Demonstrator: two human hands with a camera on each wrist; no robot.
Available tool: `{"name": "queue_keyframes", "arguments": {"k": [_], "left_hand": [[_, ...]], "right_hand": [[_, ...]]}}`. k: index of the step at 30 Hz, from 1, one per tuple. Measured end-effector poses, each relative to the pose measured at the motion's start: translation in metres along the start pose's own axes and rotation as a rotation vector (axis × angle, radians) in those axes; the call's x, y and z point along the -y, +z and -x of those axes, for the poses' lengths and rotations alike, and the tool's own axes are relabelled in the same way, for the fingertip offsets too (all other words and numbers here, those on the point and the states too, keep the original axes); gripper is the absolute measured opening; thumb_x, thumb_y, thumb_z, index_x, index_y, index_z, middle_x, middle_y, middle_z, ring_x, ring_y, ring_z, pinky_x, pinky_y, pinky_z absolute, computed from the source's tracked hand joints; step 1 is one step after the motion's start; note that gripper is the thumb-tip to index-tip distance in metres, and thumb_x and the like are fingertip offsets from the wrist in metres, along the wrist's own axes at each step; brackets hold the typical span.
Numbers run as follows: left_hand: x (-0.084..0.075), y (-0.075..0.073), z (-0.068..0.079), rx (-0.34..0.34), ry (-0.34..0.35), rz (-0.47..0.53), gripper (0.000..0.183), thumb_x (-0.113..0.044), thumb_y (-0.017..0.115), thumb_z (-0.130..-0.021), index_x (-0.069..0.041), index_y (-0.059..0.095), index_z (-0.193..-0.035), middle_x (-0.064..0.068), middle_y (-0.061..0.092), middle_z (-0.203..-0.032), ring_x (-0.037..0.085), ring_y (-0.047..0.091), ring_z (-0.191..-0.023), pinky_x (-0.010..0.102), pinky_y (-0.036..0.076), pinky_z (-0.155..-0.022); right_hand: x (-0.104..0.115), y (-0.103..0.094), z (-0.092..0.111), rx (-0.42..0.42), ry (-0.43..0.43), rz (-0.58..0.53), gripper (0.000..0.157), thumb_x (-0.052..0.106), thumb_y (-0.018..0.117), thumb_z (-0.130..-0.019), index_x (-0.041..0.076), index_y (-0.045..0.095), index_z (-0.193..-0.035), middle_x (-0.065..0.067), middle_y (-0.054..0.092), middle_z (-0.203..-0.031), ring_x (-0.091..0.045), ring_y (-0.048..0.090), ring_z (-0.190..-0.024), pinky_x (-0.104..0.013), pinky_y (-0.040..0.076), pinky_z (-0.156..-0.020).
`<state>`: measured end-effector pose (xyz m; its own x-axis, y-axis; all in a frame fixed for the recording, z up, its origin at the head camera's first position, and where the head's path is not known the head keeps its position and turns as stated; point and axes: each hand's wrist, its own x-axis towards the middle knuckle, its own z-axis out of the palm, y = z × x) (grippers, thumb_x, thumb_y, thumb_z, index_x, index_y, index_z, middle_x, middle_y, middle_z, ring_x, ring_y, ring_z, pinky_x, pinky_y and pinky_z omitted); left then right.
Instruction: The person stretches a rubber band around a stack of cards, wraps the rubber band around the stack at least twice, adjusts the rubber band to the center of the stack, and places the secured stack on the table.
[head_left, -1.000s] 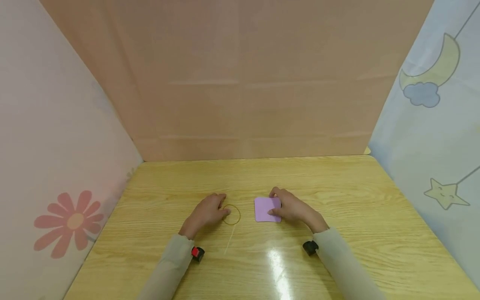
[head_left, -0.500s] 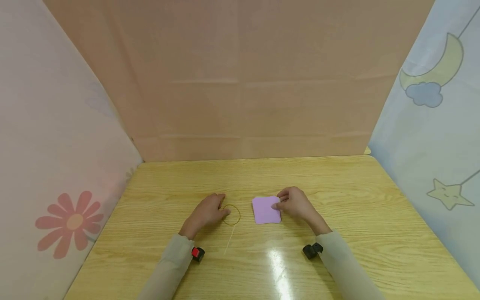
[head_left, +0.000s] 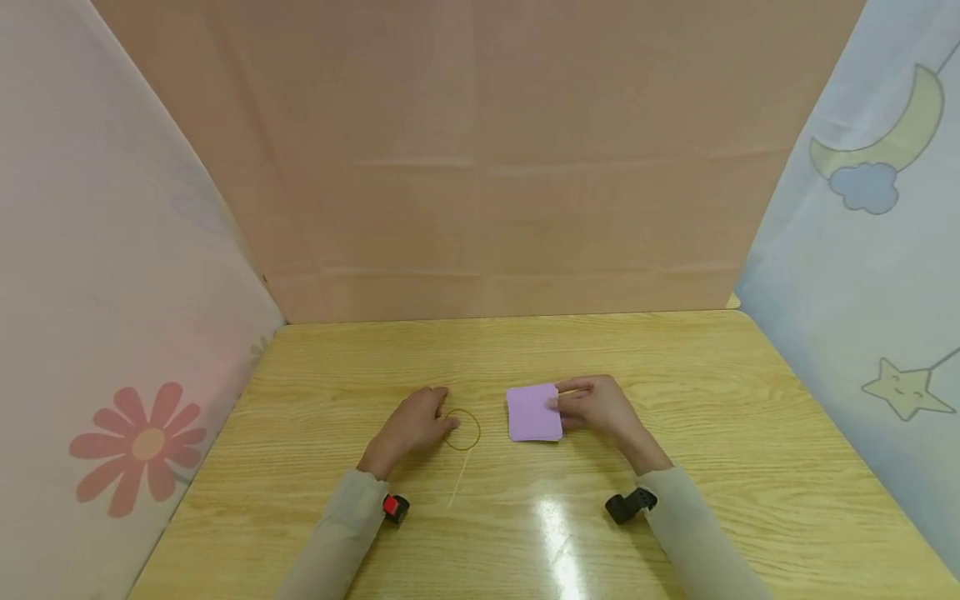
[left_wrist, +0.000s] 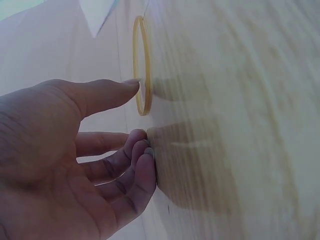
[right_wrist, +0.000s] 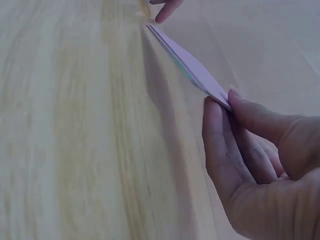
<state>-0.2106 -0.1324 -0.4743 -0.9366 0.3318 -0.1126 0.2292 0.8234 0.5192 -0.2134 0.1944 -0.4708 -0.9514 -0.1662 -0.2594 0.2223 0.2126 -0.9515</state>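
My right hand [head_left: 603, 408] pinches a thin stack of square cards [head_left: 533, 413], purple on top with rounded corners, by its right edge. In the right wrist view the thumb lies over the stack [right_wrist: 192, 67] and the fingers under it; a teal sliver shows along its edge. The stack is tilted, raised off the table at the held side, with a shadow below. To the left, a thin yellow rubber band [head_left: 478, 433] lies in a ring. My left hand [head_left: 414, 423] rests beside it, fingertips on the table, thumb tip [left_wrist: 131, 83] right at the band [left_wrist: 146, 95].
The hands work on a light wood table [head_left: 360, 358]. A brown sheet [head_left: 480, 208] closes off the back, and printed cloth walls stand at left [head_left: 150, 292] and right [head_left: 862, 292]. Each sleeve carries a black wrist device, such as the left one [head_left: 397, 508].
My right hand has shifted a little to the right and turned its grip on the card stack, which now tilts up. The left hand and the rubber band stay where they were.
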Motion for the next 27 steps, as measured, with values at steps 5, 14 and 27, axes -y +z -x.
{"name": "queue_keyframes", "arguments": {"k": [5,14,27], "left_hand": [[0.000,0.000,0.001,0.000,-0.040,0.042,0.051,-0.023,0.073,-0.100,0.006,0.057,-0.138,0.004,0.059,-0.075,0.014,0.045,-0.062,0.030,0.039,-0.061],[0.000,-0.001,-0.001,-0.036,-0.108,0.119,0.016,-0.018,0.075,-0.099,-0.005,0.072,-0.108,0.005,0.070,-0.096,0.017,0.064,-0.084,0.035,0.056,-0.076],[-0.004,0.000,-0.003,-0.052,-0.110,0.142,0.010,-0.008,0.073,-0.098,-0.006,0.080,-0.092,0.005,0.076,-0.091,0.013,0.059,-0.069,0.026,0.049,-0.063]], "right_hand": [[0.001,-0.004,0.002,0.012,0.022,-0.150,0.033,0.004,0.079,-0.092,-0.012,0.072,-0.119,-0.007,0.079,-0.100,-0.016,0.078,-0.086,-0.033,0.066,-0.081],[0.008,-0.013,0.011,0.108,0.006,-0.264,0.012,0.003,0.076,-0.095,0.002,0.081,-0.106,-0.002,0.080,-0.094,-0.017,0.079,-0.085,-0.032,0.066,-0.081],[0.006,-0.016,0.010,0.135,-0.004,-0.275,0.009,-0.002,0.074,-0.095,0.001,0.081,-0.101,-0.006,0.080,-0.092,-0.019,0.080,-0.084,-0.032,0.066,-0.078]]}}
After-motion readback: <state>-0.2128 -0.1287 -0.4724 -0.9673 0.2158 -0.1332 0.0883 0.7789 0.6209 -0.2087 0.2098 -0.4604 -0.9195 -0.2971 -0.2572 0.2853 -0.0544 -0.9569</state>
